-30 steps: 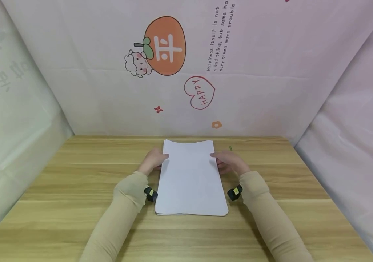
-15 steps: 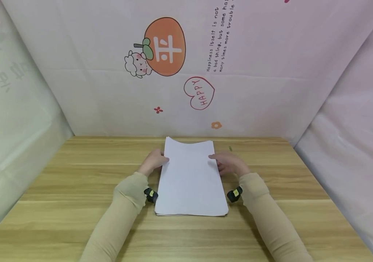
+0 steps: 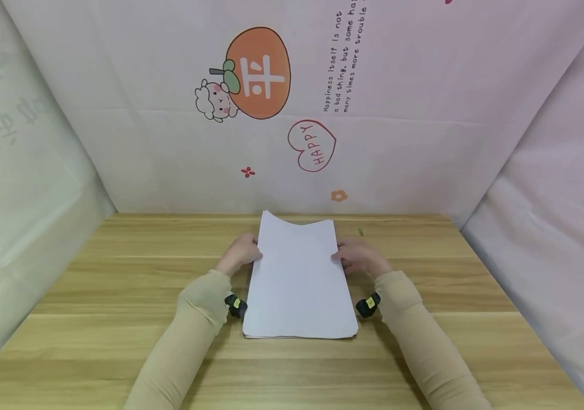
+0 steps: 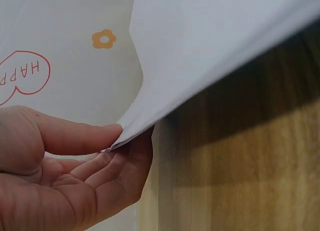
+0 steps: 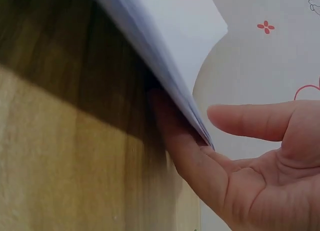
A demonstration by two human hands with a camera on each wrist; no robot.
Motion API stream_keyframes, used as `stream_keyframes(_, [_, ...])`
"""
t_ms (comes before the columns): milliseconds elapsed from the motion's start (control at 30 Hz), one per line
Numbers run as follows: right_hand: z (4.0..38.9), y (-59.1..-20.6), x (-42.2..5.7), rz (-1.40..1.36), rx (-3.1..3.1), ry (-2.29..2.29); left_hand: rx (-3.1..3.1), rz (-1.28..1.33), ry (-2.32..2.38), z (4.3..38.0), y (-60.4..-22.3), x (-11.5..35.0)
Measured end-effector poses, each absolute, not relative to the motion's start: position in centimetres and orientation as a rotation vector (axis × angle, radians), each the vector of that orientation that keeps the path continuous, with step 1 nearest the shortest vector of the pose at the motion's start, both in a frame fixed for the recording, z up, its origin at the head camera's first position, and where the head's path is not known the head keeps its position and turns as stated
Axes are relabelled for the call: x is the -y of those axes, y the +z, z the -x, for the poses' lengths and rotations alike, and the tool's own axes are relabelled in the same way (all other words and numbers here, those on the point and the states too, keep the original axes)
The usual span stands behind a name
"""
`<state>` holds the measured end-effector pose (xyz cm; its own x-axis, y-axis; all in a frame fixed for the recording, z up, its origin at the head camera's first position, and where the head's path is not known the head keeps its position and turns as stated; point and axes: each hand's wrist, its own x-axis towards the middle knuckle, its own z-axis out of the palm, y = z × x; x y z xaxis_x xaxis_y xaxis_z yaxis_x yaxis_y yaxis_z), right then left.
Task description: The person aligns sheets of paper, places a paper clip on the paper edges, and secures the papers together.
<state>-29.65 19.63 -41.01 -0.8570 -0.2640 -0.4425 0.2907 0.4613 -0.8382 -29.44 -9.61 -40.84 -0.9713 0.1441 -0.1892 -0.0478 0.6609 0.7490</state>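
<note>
A stack of white paper sheets (image 3: 299,279) lies lengthwise on the table, its far end lifted and bowed, with the far left corner raised highest. At its left edge my left hand (image 3: 241,253) pinches the stack. In the left wrist view the thumb (image 4: 82,137) presses on top and the fingers go underneath. My right hand (image 3: 361,256) is at the right edge. Its fingers (image 5: 192,163) pass under the sheets and bear them, while the thumb (image 5: 250,121) stands apart from the paper in the right wrist view. Some fingertips are hidden below the stack.
The wood-grain table (image 3: 118,319) reaches back to a printed white cloth wall (image 3: 169,159), with cloth also at both sides. A small green mark or piece (image 3: 361,232) shows beyond the right hand. Black wrist cameras (image 3: 367,304) sit close to the paper's sides.
The far left corner of the paper has risen and shifted slightly right. Both thumbs have moved a little nearer along the side edges. The near end of the stack stays in place.
</note>
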Motion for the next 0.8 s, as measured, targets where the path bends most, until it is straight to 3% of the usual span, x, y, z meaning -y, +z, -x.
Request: stream_keyframes(800, [29.66, -41.44, -19.62, -0.001, -2.185, -1.583, -2.589, -0.013, 1.419, 28.99, -40.04, 9.99])
